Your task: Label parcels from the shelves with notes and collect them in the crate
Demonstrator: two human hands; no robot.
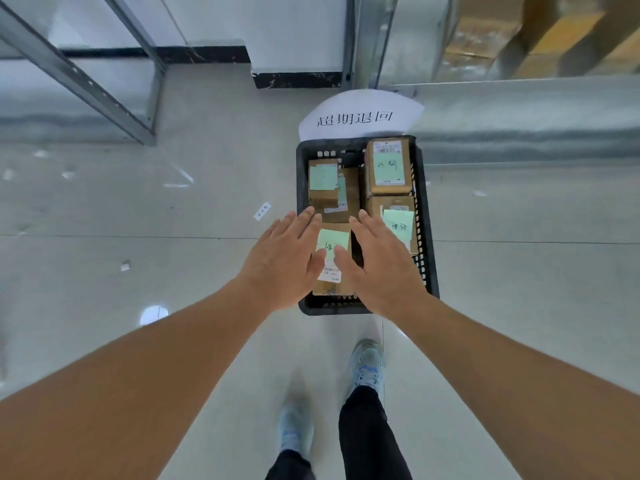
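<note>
Both hands, left hand (282,259) and right hand (377,261), hover with fingers spread and empty above the crate (427,237), likely over the noted parcel (332,244) at its near end.

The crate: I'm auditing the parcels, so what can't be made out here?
Head view only:
- Near parcel: sides hidden by the left hand and right hand.
- Green notes: handwriting too small.
- Crate bottom: covered by parcels.
- Shelf boxes: blurred.
</note>
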